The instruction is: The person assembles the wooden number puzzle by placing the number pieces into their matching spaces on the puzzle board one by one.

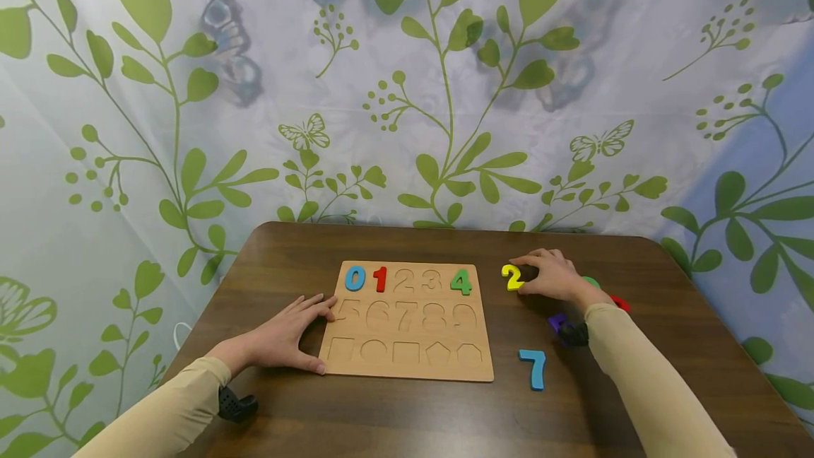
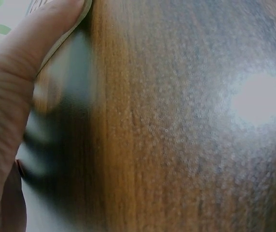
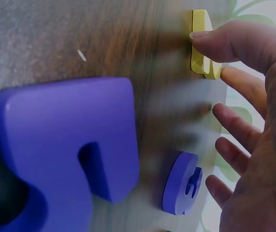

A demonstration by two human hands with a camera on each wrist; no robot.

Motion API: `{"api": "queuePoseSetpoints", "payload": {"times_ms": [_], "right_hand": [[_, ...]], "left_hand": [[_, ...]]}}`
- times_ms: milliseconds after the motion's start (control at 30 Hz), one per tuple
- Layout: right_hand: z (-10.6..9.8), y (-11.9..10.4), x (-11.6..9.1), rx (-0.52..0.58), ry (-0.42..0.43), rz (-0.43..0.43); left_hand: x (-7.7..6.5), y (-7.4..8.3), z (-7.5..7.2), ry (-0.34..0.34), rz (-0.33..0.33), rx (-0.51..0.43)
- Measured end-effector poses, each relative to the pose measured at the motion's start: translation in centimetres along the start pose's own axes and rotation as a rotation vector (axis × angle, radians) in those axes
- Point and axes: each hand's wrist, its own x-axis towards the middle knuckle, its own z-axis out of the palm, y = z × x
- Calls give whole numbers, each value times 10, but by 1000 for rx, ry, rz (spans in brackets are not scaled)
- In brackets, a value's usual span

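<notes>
1. While the right hand (image 1: pixel 552 276) pinched the yellow 2 (image 1: pixel 514 279) beside the board (image 1: pixel 412 336), a loose fingertip hold risked dropping it.
2. Left hand (image 1: pixel 286 336), fingers spread, touched board's edge; uneven pushing could've skewed it.

Indoor tabletop nook: table (image 1: pixel 381 412), leaf-print curtain (image 1: pixel 388 150)

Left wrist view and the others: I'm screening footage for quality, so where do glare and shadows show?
Left wrist: round white glare on the wooden table at right, dark shadow beside the left hand; right wrist: soft-edged shadows beside the right hand; head: fainter sheen on the table near the bottom.
</notes>
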Motion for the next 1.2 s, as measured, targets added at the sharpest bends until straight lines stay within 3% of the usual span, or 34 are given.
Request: {"api": "queuePoseSetpoints", "payload": {"times_ms": [333,1200], "right_hand": [[5,0,3,7,43,5],[3,5,2,89,4,31]], "left_hand": [[0,0,0,4,0,-2],[0,-1,0,10,11,-13]]}}
